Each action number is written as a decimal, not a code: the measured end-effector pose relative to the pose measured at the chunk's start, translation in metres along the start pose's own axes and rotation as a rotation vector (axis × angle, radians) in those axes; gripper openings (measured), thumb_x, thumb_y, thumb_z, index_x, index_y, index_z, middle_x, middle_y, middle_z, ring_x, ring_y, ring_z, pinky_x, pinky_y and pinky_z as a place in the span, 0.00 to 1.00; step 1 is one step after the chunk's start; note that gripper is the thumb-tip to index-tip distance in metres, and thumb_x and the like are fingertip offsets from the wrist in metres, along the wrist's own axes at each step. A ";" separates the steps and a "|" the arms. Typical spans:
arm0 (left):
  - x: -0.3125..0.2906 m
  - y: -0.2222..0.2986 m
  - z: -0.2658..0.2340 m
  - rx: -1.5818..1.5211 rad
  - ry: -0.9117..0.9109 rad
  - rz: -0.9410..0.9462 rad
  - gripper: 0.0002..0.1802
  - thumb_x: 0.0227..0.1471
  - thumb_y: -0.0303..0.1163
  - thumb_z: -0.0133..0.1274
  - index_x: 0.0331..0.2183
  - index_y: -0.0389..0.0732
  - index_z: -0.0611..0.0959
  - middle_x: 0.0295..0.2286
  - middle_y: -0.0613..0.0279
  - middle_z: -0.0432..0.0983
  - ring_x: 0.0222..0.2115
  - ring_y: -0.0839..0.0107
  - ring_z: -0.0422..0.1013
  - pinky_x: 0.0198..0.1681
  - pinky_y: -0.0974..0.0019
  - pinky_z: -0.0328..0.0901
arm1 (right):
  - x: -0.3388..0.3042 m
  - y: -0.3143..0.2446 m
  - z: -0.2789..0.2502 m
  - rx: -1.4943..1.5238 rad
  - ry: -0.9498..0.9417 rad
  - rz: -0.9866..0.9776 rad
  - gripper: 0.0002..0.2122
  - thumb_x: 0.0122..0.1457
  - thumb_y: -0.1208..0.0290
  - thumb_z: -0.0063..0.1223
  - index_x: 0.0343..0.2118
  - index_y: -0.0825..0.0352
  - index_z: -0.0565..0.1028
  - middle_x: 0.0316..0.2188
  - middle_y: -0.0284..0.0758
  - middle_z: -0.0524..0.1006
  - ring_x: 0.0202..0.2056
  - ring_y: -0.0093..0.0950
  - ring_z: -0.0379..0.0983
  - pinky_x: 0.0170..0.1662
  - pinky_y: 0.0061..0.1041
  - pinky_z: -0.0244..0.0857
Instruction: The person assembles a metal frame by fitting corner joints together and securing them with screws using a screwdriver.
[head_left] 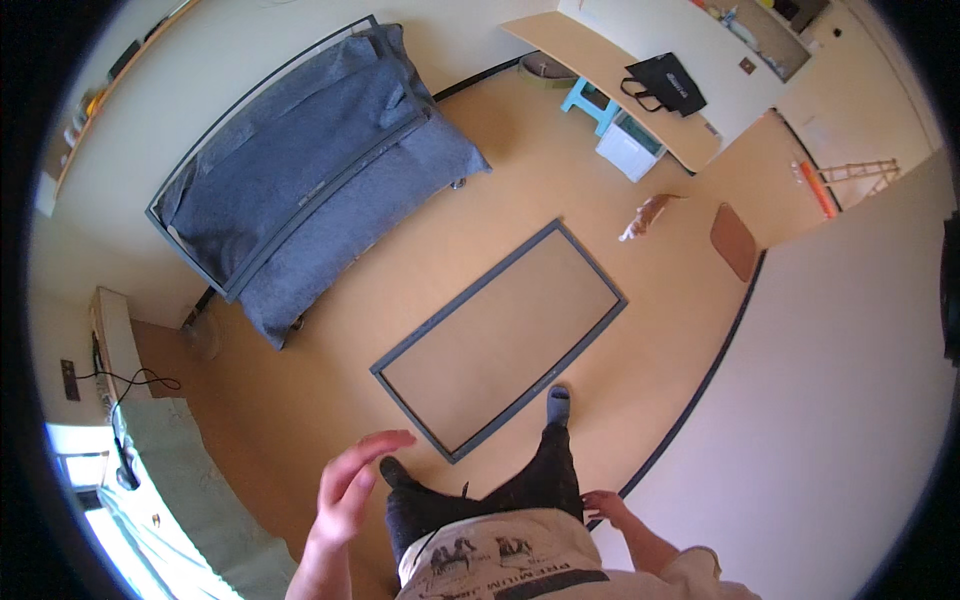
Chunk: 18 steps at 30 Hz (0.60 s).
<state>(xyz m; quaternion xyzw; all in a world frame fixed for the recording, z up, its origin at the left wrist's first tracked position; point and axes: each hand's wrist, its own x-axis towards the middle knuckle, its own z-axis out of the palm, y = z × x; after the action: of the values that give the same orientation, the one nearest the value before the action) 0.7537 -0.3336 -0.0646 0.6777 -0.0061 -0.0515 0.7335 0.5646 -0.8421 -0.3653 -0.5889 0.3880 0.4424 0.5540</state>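
Grey frame (499,340) flat on the floor (660,330), just ahead of the feet, touched by neither hand. Left hand (350,490) raised, fingers spread, empty. Right hand (606,505) low by the hip, loosely open, empty. Grey sofa (310,170) well apart. Lifting seemingly not yet begun.

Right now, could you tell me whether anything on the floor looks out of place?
The grey frame lies flat on the floor, empty, at the person's feet. The grey sofa stands skewed from the wall.

A grey futon sofa (310,170) faces a black bag (665,83) hanging on the wall.
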 end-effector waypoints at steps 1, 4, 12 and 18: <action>-0.010 0.038 -0.022 -0.119 -0.092 0.194 0.23 0.62 0.38 0.39 0.47 0.33 0.79 0.45 0.49 0.78 0.50 0.52 0.71 0.56 0.53 0.61 | -0.008 0.009 0.026 -0.038 0.139 0.045 0.14 0.62 0.64 0.50 0.46 0.66 0.76 0.38 0.34 0.80 0.40 0.29 0.78 0.39 0.30 0.73; -0.107 0.134 -0.064 -0.531 0.071 0.437 0.15 0.61 0.46 0.49 0.38 0.46 0.81 0.35 0.62 0.80 0.42 0.58 0.74 0.50 0.43 0.66 | -0.016 0.041 0.123 -0.274 0.225 0.019 0.11 0.61 0.66 0.50 0.40 0.67 0.78 0.35 0.39 0.80 0.36 0.31 0.76 0.38 0.34 0.71; -0.183 0.236 -0.259 -0.845 -0.697 0.604 0.26 0.66 0.50 0.36 0.47 0.44 0.82 0.49 0.57 0.77 0.50 0.44 0.70 0.56 0.34 0.55 | -0.021 -0.059 0.334 -0.769 0.087 -0.453 0.13 0.62 0.68 0.49 0.42 0.73 0.79 0.36 0.41 0.81 0.36 0.34 0.77 0.41 0.34 0.71; -0.169 0.195 -0.374 -0.582 -0.194 0.457 0.20 0.63 0.46 0.45 0.40 0.40 0.81 0.34 0.61 0.81 0.36 0.57 0.77 0.43 0.48 0.70 | -0.001 -0.106 0.466 -0.399 -0.009 -0.141 0.11 0.62 0.66 0.49 0.42 0.67 0.78 0.33 0.35 0.81 0.32 0.27 0.77 0.32 0.26 0.72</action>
<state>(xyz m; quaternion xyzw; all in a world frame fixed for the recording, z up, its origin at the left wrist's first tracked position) 0.6287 0.0672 0.1091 0.4141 -0.2116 0.0501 0.8838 0.6226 -0.3692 -0.3291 -0.7104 0.2481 0.4733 0.4580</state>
